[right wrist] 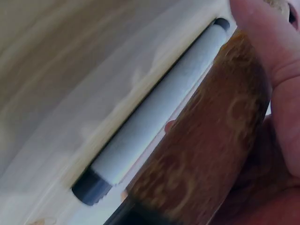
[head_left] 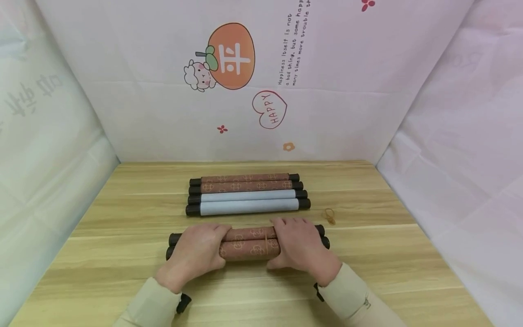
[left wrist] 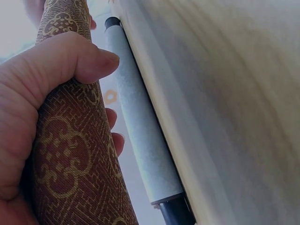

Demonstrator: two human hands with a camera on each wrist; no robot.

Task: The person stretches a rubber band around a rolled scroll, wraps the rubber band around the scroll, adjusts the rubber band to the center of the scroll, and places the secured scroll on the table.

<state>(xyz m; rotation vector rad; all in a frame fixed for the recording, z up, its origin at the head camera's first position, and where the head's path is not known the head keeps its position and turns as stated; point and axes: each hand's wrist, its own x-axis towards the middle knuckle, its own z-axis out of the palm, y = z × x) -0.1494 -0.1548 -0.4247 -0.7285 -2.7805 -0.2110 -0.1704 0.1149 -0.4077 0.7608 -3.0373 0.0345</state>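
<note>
Both hands grip a pair of brown scrolls (head_left: 250, 250) with gold flower patterns and black end knobs, lying side by side close over the table. My left hand (head_left: 200, 249) curls around their left part; in the left wrist view the thumb (left wrist: 96, 63) lies across the patterned cloth and fingertips show past its far side. Toward the other end my right hand (head_left: 300, 243) wraps the pair, its thumb (right wrist: 262, 28) over the near scroll in the right wrist view. A thin rubber band (head_left: 267, 244) crosses the scrolls just left of the right hand.
Behind the held pair, two brown scrolls (head_left: 245, 186) and two pale blue scrolls (head_left: 249, 207) lie in a row on the wooden table (head_left: 102, 254). Loose rubber bands (head_left: 329, 216) lie right of the row. White printed cloth (head_left: 163, 127) walls the back and sides.
</note>
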